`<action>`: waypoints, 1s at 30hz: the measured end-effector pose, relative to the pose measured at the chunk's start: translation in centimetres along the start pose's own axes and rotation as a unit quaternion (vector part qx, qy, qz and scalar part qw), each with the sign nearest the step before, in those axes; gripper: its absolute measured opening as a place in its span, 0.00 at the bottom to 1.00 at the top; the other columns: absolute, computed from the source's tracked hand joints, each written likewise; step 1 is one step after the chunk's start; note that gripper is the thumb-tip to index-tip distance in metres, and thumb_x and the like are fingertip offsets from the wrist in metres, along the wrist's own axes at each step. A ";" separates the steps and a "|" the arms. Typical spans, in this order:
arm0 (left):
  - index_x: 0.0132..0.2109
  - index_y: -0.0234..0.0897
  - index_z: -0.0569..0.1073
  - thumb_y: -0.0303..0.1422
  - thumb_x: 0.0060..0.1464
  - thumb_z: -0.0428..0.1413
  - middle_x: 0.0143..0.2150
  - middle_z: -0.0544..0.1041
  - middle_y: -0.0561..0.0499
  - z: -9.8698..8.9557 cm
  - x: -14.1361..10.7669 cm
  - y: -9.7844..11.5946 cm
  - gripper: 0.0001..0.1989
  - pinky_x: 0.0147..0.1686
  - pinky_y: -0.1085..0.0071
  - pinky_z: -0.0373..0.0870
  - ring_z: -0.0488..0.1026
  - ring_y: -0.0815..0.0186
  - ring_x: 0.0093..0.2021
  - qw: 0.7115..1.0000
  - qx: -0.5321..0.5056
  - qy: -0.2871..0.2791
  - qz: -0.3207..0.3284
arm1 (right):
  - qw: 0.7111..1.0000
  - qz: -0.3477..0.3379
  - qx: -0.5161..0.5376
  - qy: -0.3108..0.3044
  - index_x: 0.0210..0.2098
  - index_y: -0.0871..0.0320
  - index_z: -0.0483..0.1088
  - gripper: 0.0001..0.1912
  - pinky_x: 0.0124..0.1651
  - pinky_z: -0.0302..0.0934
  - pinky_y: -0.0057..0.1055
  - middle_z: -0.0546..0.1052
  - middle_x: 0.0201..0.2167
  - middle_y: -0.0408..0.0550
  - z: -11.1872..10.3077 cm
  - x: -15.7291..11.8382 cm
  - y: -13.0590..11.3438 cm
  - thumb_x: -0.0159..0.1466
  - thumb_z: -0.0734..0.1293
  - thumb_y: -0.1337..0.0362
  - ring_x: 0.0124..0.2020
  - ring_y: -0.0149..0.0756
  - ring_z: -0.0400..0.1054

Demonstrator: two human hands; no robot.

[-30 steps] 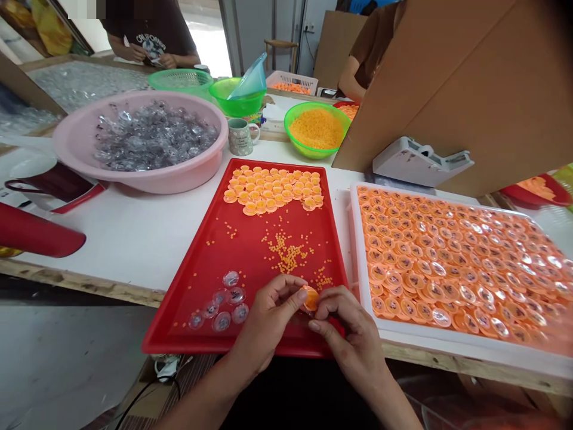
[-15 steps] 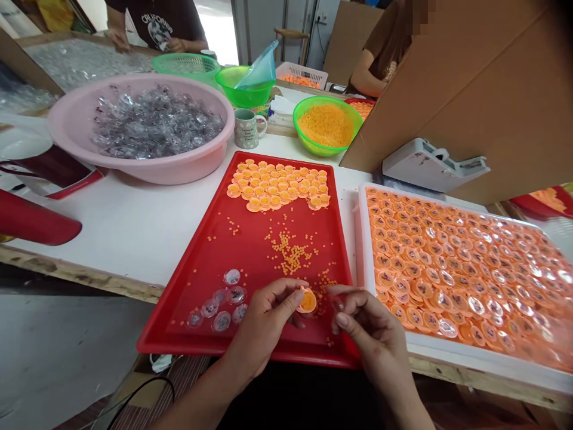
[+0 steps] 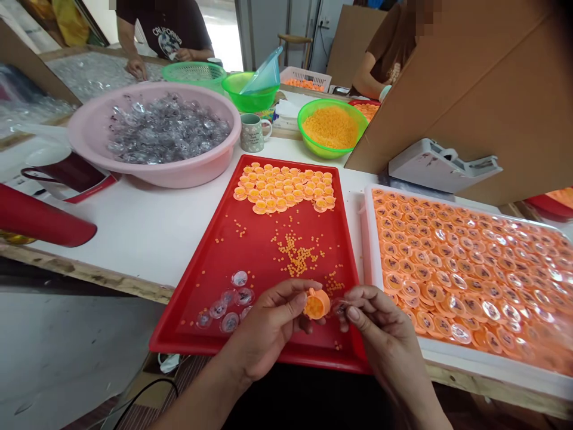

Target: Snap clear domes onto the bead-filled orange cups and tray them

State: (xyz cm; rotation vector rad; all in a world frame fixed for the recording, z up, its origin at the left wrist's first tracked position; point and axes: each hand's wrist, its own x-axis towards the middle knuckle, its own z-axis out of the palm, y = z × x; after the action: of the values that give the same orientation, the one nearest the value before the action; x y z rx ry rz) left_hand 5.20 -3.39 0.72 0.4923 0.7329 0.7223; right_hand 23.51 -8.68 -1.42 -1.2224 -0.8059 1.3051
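Note:
Above the near end of a red tray (image 3: 250,251), my left hand (image 3: 273,319) pinches a small orange toy teacup (image 3: 317,304) by its side. The cup tilts toward me and has yellow-orange bits inside. Close to its right, my right hand (image 3: 380,319) holds a clear plastic disc (image 3: 341,307) between thumb and fingers; the disc and the cup look just apart. Several clear printed discs (image 3: 230,322) lie on the tray left of my left hand. Loose orange bits (image 3: 298,257) are scattered mid-tray, and rows of filled orange cups (image 3: 286,188) stand at its far end.
A white tray (image 3: 369,251) of covered orange cups is on the right. A pink basin (image 3: 179,173) of clear discs, a mug (image 3: 252,134) and a green bowl (image 3: 308,143) of orange bits stand behind. Cardboard (image 3: 456,89) rises at right. Two people work across the table.
My left hand has tipped the orange teacup so its side shows. My right hand has brought the clear disc nearer to the cup. The whole view has shifted slightly.

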 end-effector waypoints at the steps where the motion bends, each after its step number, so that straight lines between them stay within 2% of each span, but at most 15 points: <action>1: 0.44 0.38 0.79 0.34 0.55 0.61 0.40 0.78 0.46 0.1 0.0 0.0 0.10 0.34 0.73 0.69 0.75 0.65 0.36 1.000 0.009 0.009 0.004 | 1.000 0.000 -0.004 0.010 0.42 0.54 0.73 0.10 0.37 0.68 0.29 0.76 0.30 0.44 0.0 0.1 0.0 0.60 0.72 0.64 0.30 0.31 0.71; 5: 0.44 0.36 0.78 0.35 0.55 0.61 0.36 0.77 0.47 0.3 -0.1 -0.2 0.11 0.28 0.75 0.72 0.74 0.66 0.34 0.997 0.055 0.060 0.005 | 1.000 0.021 -0.008 0.020 0.41 0.55 0.74 0.11 0.39 0.68 0.30 0.77 0.32 0.45 0.2 0.4 0.1 0.59 0.73 0.62 0.32 0.32 0.71; 8: 0.45 0.37 0.77 0.39 0.55 0.60 0.39 0.77 0.47 0.0 0.0 -0.2 0.13 0.21 0.76 0.72 0.74 0.64 0.35 0.987 0.117 0.106 0.004 | 1.000 0.023 -0.011 -0.003 0.39 0.56 0.74 0.09 0.38 0.68 0.30 0.76 0.31 0.45 0.6 0.7 0.1 0.59 0.73 0.62 0.30 0.32 0.70; 12: 0.46 0.38 0.77 0.41 0.55 0.59 0.43 0.78 0.47 -0.2 0.1 -0.1 0.15 0.24 0.72 0.78 0.76 0.60 0.40 0.972 0.199 0.125 0.022 | 0.997 0.040 -0.041 -0.045 0.38 0.57 0.75 0.10 0.36 0.70 0.31 0.77 0.30 0.46 1.4 1.1 0.0 0.58 0.73 0.60 0.31 0.34 0.71; 15: 0.46 0.38 0.77 0.40 0.55 0.59 0.43 0.80 0.48 0.0 -0.1 -0.2 0.14 0.25 0.71 0.79 0.78 0.60 0.39 0.966 0.227 0.120 0.029 | 0.995 0.038 -0.074 -0.053 0.37 0.58 0.75 0.10 0.35 0.69 0.30 0.77 0.30 0.45 1.8 1.3 0.1 0.59 0.73 0.60 0.30 0.33 0.72; 18: 0.48 0.39 0.78 0.38 0.56 0.58 0.45 0.81 0.47 0.3 -0.2 -0.4 0.14 0.31 0.67 0.81 0.79 0.59 0.40 0.965 0.238 0.104 0.034 | 0.988 -0.005 -0.146 -0.041 0.36 0.56 0.74 0.05 0.35 0.68 0.29 0.76 0.28 0.44 2.0 1.3 0.1 0.61 0.71 0.62 0.30 0.33 0.71; 20: 0.50 0.41 0.78 0.33 0.55 0.58 0.48 0.81 0.48 0.4 -0.3 -0.4 0.15 0.39 0.64 0.80 0.79 0.58 0.45 0.958 0.271 0.083 0.050 | 0.971 -0.067 -0.226 -0.043 0.35 0.55 0.75 0.01 0.36 0.67 0.30 0.76 0.29 0.44 2.0 1.1 0.0 0.62 0.69 0.66 0.31 0.34 0.71; 23: 0.51 0.43 0.77 0.26 0.53 0.59 0.51 0.80 0.50 0.3 -0.3 -0.4 0.18 0.52 0.61 0.74 0.76 0.57 0.52 0.933 0.343 0.053 0.093 | 0.927 -0.184 -0.319 -0.071 0.35 0.54 0.75 0.08 0.38 0.65 0.30 0.76 0.32 0.45 2.2 0.8 -0.2 0.64 0.65 0.72 0.35 0.34 0.71; 25: 0.52 0.44 0.77 0.25 0.54 0.57 0.52 0.79 0.51 0.0 -0.2 -0.4 0.19 0.57 0.60 0.69 0.74 0.58 0.54 0.920 0.373 0.043 0.114 | 0.908 -0.231 -0.340 -0.082 0.37 0.53 0.74 0.11 0.38 0.65 0.30 0.75 0.33 0.45 2.2 0.6 -0.3 0.65 0.63 0.74 0.36 0.34 0.70; 27: 0.52 0.45 0.77 0.24 0.54 0.56 0.53 0.79 0.51 -0.1 -0.2 -0.5 0.20 0.58 0.61 0.67 0.74 0.60 0.55 0.910 0.396 0.037 0.120 | 0.900 -0.245 -0.351 -0.085 0.37 0.53 0.72 0.11 0.38 0.65 0.29 0.75 0.33 0.44 2.2 0.6 -0.2 0.65 0.62 0.75 0.36 0.33 0.70; 30: 0.52 0.43 0.77 0.24 0.54 0.57 0.52 0.79 0.50 -0.2 -0.2 -0.6 0.19 0.56 0.64 0.69 0.75 0.60 0.53 0.895 0.423 0.037 0.134 | 0.899 -0.227 -0.370 -0.064 0.36 0.54 0.70 0.09 0.37 0.64 0.28 0.75 0.31 0.42 2.0 0.6 -0.2 0.64 0.64 0.75 0.34 0.32 0.70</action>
State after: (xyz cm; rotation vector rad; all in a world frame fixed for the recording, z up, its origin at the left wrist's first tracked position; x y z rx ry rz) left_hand 5.16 -3.87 0.28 1.3894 1.0565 0.6515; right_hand 21.74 -7.71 -0.90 -1.4050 -1.6715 0.6983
